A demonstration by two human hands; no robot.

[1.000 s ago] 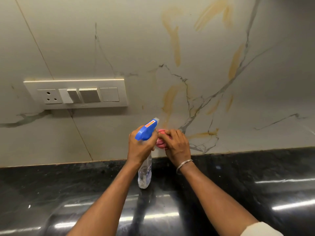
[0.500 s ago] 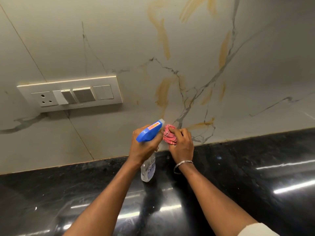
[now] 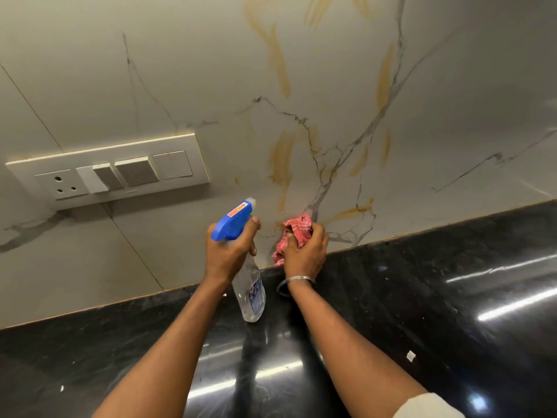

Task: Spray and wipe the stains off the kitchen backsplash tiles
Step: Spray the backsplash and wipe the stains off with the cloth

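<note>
Left hand [image 3: 229, 251] covers neck of spray bottle [image 3: 250, 292].

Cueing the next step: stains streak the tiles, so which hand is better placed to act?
Probably left. The left hand grips the spray bottle, nozzle toward the orange stains; the right hand only holds the bunched pink cloth.

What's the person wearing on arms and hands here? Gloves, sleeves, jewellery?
No gloves: left hand and right hand are bare. A thin silver bangle circles the right wrist. A pale cream sleeve edge shows on the right arm at the frame's bottom. The left forearm shows no sleeve or wristwear.
</note>
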